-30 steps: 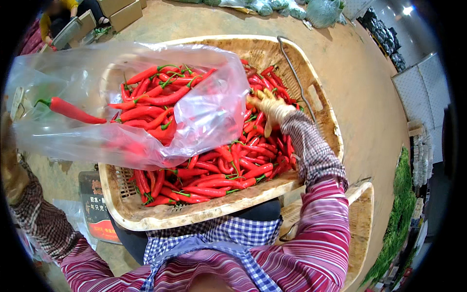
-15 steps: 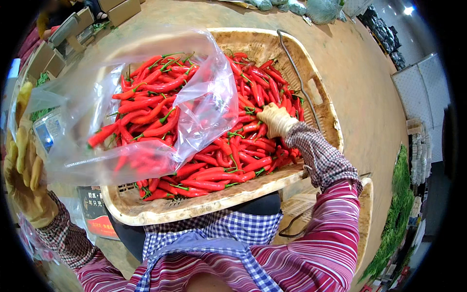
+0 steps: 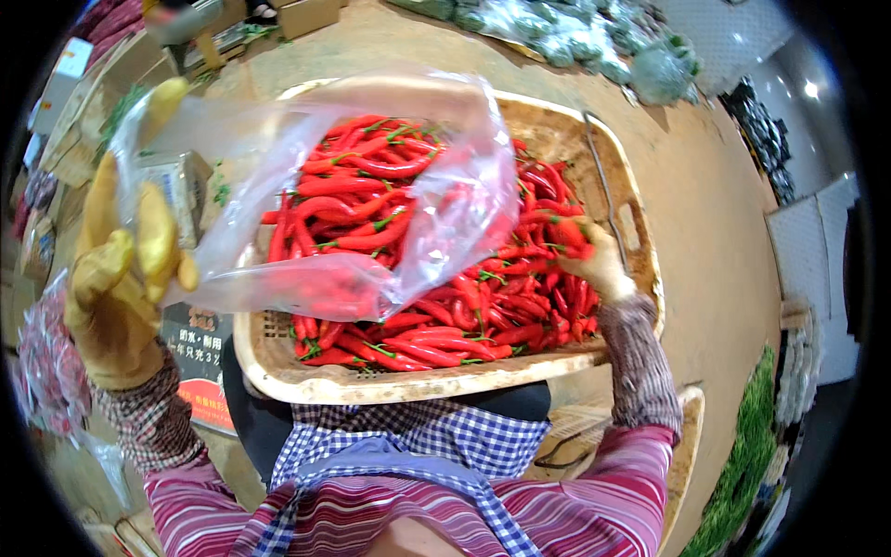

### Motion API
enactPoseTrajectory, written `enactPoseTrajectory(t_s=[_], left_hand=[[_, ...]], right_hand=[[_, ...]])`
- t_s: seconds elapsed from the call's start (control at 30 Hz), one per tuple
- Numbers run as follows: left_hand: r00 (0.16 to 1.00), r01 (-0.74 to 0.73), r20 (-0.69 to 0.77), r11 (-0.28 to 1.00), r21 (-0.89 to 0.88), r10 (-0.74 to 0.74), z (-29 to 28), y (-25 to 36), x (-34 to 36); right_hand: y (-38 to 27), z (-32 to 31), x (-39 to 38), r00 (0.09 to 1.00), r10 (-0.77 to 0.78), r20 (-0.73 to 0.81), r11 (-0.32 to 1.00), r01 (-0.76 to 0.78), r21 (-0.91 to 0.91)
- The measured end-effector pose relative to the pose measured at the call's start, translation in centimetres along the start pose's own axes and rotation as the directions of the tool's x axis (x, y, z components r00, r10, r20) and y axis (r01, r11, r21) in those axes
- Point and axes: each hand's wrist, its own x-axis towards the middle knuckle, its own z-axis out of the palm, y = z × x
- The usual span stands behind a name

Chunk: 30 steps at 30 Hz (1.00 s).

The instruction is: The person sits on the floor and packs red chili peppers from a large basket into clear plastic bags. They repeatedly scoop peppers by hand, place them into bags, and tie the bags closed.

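Note:
A worn cream plastic basket (image 3: 445,383) rests across my lap, heaped with red chili peppers (image 3: 534,320) with green stems. Over its left part lies a clear plastic bag (image 3: 464,200), its mouth toward the left; some chilies show in or behind the film. My left hand (image 3: 121,297), in a yellow glove, holds the bag's edge at the left, fingers partly spread and raised against the film. At the basket's right side, my right hand (image 3: 599,265), in a pale glove, is closed around a few chilies (image 3: 568,237), slightly blurred.
A metal wire handle (image 3: 603,176) lies along the basket's right side. Another cream basket (image 3: 687,455) stands at my lower right. Bagged green produce (image 3: 664,70) lies on the floor at the back, cardboard boxes (image 3: 306,17) at the back left, and long greens (image 3: 742,455) at far right.
My right hand has drawn back rightward from the pile with chilies in its grip. My left hand has moved inward and up, with the bag's mouth. The whole view has shifted a little.

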Motion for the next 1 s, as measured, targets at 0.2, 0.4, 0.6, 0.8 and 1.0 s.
enactPoseTrajectory(t_s=[0.2,0.4,0.6,0.8,1.0], left_hand=[[0.985,0.018,0.171,1.000,0.016,-0.021,1.6,1.6,1.3],[0.981,-0.001,0.192,0.987,-0.158,0.032,1.1,1.9,2.4],[0.969,0.049,0.247,0.974,-0.222,0.008,0.3,2.1,3.2],[0.987,0.013,0.162,0.977,-0.215,0.022,0.5,1.5,3.1],[0.936,0.168,0.347,0.947,-0.276,-0.065,-2.2,1.5,6.2]], right_hand=[[-6.1,-5.9,-1.4,0.983,-0.179,-0.040,0.803,0.170,0.571],[-14.3,-5.9,1.3,0.861,-0.505,-0.062,0.585,0.394,0.709],[-22.7,3.8,10.4,0.633,-0.524,0.570,0.733,-0.005,0.680],[-22.0,9.3,13.8,0.677,-0.697,0.236,0.718,0.656,0.234],[-17.3,6.8,10.3,0.666,-0.610,0.429,0.712,0.699,-0.072]])
